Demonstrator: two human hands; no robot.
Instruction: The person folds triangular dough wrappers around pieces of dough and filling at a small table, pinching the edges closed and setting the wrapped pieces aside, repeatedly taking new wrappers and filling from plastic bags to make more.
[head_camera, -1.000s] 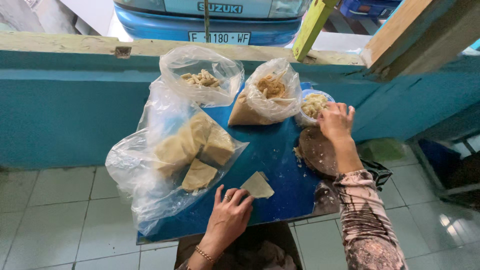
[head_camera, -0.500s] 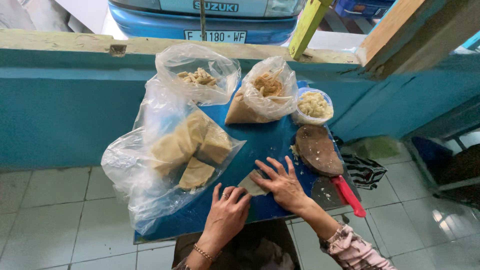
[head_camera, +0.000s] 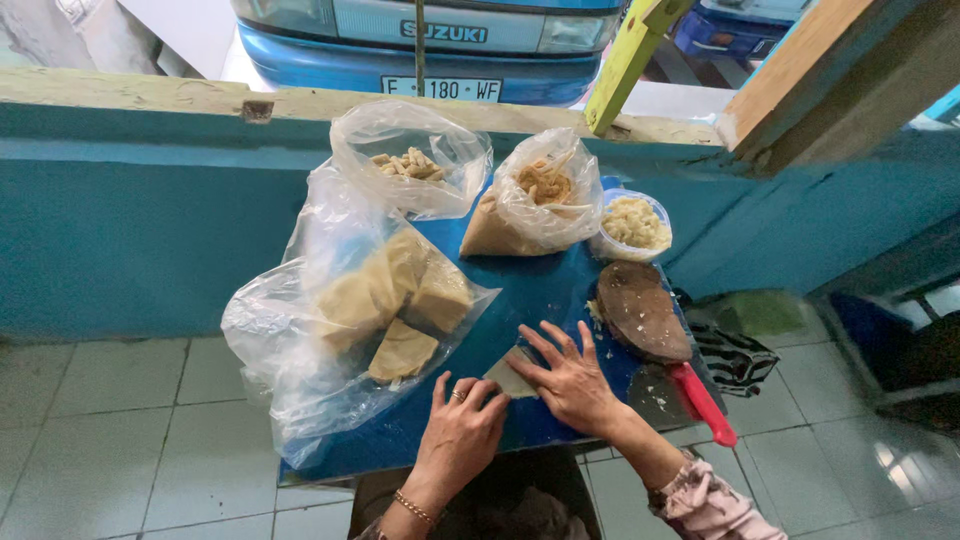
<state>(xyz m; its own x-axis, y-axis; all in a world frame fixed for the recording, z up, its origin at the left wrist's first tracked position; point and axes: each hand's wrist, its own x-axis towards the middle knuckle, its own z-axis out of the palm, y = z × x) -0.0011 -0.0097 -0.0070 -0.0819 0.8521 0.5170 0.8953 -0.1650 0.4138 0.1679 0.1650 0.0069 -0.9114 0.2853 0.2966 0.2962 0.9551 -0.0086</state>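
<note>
- Your left hand (head_camera: 460, 425), in the head view, sits with fingers bent and the tips on the near edge of the pale wedge (head_camera: 508, 380). It presses on the piece and is not closed round anything.
- Your right hand (head_camera: 572, 380) lies flat with fingers spread wide, palm down over the far side of the same wedge, gripping nothing.
- That wedge lies flat on the blue tabletop (head_camera: 545, 290), near the front edge, between your 2 hands and just beside the big clear bag of tan blocks (head_camera: 390, 300).
- By the look of it, the step in hand is pinning or flattening this 1 piece on the tabletop.
- Lifting or turning it would call for a finger under an edge, since both hands only rest on top.
- To your right lie a dark round slab (head_camera: 640, 310) and a red-handled blade (head_camera: 700, 400), both untouched.
- At the back stand 2 smaller bags (head_camera: 410, 170) and a clear tub (head_camera: 632, 225), well apart from your hands.
</note>
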